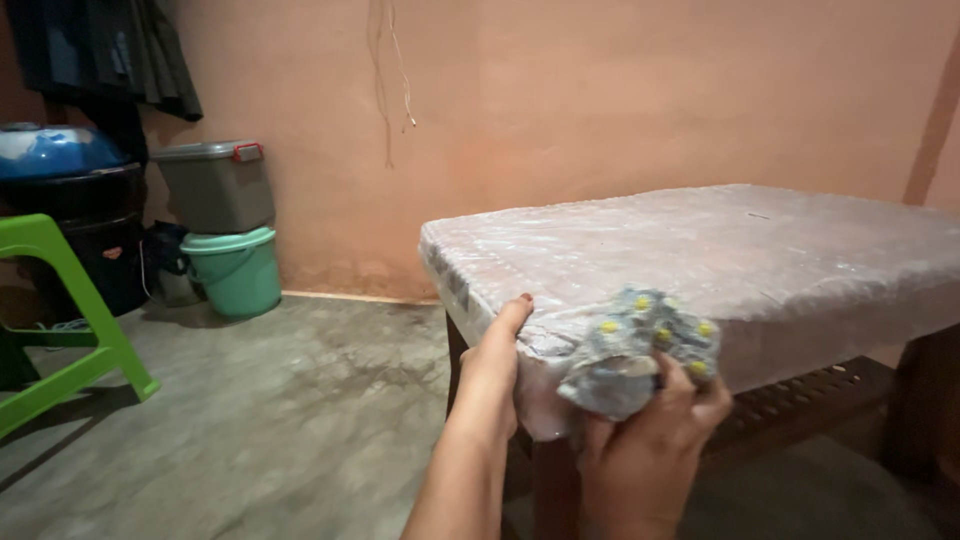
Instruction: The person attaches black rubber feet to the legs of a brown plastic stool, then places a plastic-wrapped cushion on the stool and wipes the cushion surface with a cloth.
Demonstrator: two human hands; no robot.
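Observation:
A low table [760, 250] covered in clear plastic wrap fills the right half of the head view. My left hand [492, 375] rests flat against its near corner edge, thumb up on the rim. Just to its right, my right hand [645, 440] grips a bunched grey cloth with yellow flowers [640, 350]. The cloth is pressed against the table's front edge.
A green plastic stool [60, 320] stands at the left on the concrete floor. By the pink wall sit a green bucket [235, 268] with a grey lidded box [215, 185] on it, and a dark drum with a blue lid [60, 200]. Dark clothes hang above.

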